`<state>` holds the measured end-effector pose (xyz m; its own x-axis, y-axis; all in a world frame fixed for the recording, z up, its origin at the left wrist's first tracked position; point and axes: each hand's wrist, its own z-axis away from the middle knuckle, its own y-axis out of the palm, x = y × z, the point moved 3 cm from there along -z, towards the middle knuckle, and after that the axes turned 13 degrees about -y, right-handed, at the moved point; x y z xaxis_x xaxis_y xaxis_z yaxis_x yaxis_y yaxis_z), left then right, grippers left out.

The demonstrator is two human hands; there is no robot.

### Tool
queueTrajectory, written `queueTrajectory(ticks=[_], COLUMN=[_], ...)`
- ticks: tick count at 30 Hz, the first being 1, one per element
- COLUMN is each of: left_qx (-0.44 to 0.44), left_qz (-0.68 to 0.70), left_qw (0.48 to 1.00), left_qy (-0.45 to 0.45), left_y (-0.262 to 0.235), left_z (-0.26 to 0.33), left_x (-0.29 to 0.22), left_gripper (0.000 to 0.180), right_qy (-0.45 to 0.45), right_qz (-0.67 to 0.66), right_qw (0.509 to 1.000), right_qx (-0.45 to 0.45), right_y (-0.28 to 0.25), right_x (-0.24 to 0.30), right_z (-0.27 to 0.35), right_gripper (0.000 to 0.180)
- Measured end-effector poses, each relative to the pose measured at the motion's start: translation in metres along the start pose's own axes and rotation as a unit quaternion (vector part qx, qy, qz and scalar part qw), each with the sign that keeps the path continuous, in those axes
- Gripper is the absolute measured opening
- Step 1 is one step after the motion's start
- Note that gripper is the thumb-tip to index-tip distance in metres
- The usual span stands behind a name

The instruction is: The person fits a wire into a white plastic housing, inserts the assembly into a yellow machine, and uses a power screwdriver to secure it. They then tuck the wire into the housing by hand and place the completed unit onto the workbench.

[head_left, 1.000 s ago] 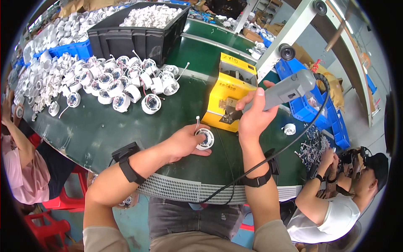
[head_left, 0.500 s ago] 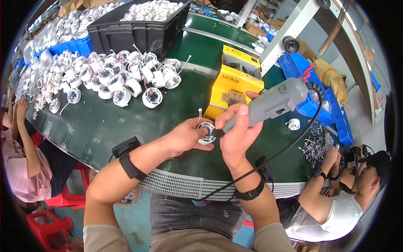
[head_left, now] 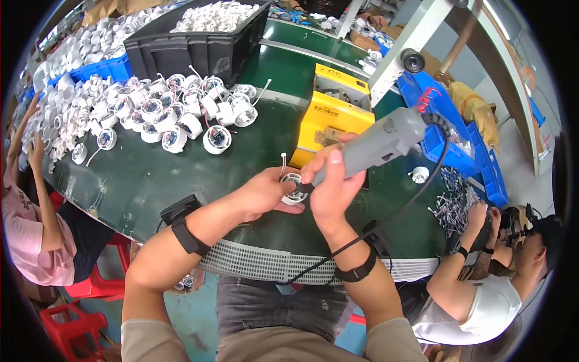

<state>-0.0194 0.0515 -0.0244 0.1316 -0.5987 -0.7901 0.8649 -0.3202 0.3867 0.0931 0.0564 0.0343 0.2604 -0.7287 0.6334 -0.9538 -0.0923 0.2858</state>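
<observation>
My left hand (head_left: pixel 265 194) is closed around a small round white plastic housing (head_left: pixel 294 200) with a dark centre, holding it low over the green table. A thin wire with a white connector (head_left: pixel 283 158) sticks up from beside the housing. My right hand (head_left: pixel 335 186) grips a thick grey electric screwdriver (head_left: pixel 383 145), tilted with its tip down toward the left. That tip meets the inside of the housing, though my fingers partly hide the contact. Just beyond my hands stands a yellow box-shaped machine (head_left: pixel 335 111) with a metal block on its front.
Many white housings with wires (head_left: pixel 174 139) lie piled at the back left, before a black bin (head_left: pixel 181 54) of white parts. A black cord (head_left: pixel 416 208) crosses my right forearm. Screws or small wired pieces (head_left: pixel 451 199), blue trays (head_left: pixel 491 172) and a co-worker (head_left: pixel 476 295) are at right.
The screwdriver, my right hand and the housing have shifted slightly left in the view. At the far left, a co-worker's arm has reached up toward the white parts.
</observation>
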Motion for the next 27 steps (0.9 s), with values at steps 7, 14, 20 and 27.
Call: queueTrajectory(ticks=[7,14,20,27], left_qx=[-0.016,-0.472,-0.559,-0.089], left_qz=[-0.024,-0.650,-0.345,-0.415], left_qw=[1.000,0.530,0.692,0.905], left_qy=[0.001,0.270,0.300,0.015], left_y=[-0.010,-0.136,-0.083,-0.010], left_z=[0.005,0.036,0.088,0.052], left_x=[0.003,-0.040,-0.076,-0.033], left_gripper=[0.031,0.047,0.047,0.019], right_qy=[0.059,-0.089,0.163,0.085], right_qz=[-0.055,0.407,0.753,0.705], right_qw=[0.995,0.906,0.637,0.703], right_qx=[0.060,0.072,0.035,0.033], right_y=[0.003,-0.098,-0.274,-0.265], right_x=[-0.011,0.021,-0.002,0.029], right_z=[0.011,-0.045,-0.074,-0.040], right_gripper=[0.033,0.060,0.044,0.029])
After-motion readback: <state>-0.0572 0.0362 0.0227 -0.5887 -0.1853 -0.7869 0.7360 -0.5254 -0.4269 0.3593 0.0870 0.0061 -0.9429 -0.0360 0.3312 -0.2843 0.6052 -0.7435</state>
